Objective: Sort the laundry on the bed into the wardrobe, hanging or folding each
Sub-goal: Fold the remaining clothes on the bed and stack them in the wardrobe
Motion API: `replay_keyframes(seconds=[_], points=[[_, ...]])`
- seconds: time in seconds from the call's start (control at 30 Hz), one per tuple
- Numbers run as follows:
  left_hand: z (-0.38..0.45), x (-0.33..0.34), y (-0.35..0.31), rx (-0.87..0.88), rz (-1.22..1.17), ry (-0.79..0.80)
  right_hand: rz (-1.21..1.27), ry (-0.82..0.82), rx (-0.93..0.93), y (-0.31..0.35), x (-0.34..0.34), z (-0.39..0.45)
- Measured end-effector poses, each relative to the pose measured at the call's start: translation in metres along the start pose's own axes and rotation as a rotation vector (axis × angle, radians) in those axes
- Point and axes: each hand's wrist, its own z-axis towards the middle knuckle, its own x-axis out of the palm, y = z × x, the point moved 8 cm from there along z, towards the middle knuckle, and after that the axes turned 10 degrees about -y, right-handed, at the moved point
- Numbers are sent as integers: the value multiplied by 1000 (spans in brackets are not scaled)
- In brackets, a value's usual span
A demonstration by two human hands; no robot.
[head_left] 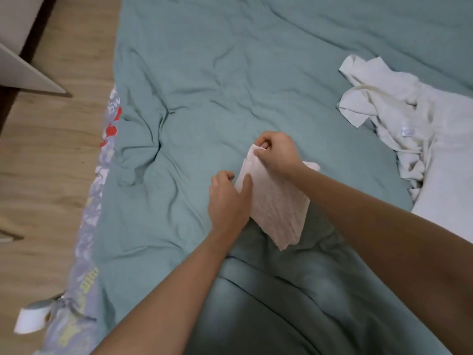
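Folded pale-pink ribbed cloth [275,203] between both hands [277,152]

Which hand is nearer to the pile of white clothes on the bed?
Right. The right hand pinches the pink cloth on the side toward the white clothes; the left hand grips its far edge.

I can read only the letters "SW" on the patterned sheet [112,103]; its other print is too blurred.

Head view (wide-angle), steeply down, close over the bed [204,73], edges perhaps distorted.
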Motion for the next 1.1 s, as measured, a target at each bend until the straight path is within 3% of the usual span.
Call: replay_keyframes(seconds=[0.13, 0.23, 0.4, 0.5, 0.57, 0.63, 0.7, 0.8, 0.87, 0.97, 1.1], points=[[34, 30, -12, 4, 186, 91, -310, -168, -165, -12, -25, -8], [42, 46, -16, 24, 233, 171, -579, -66, -191, -38, -31, -23], [35, 48, -15, 161, 115, 204, -605, 111, -184, -53, -23, -34], [34, 37, -15, 215, 49, 187, -581, 65, -212, -48, -21, -32], [31, 19, -21, 257, 1, 152, -463, -57, -126, -45, -30, -33], [28, -2, -30, 301, -66, 146, -230, -187, 85, -45, -48, -44], [25, -29, -41, 333, -137, 153, 166, -290, 395, -51, -61, -70], [15, -82, -62, 336, -269, 160, 914, -177, 796, -27, -45, -125], [5, -116, -72, 301, -343, 182, 1119, -39, 808, 9, -35, -153], [-13, -167, -78, 237, -421, 196, 1238, 28, 753, 66, -28, -183], [-40, -240, -67, 112, -528, 91, 1367, 149, 667, 152, -18, -211]])
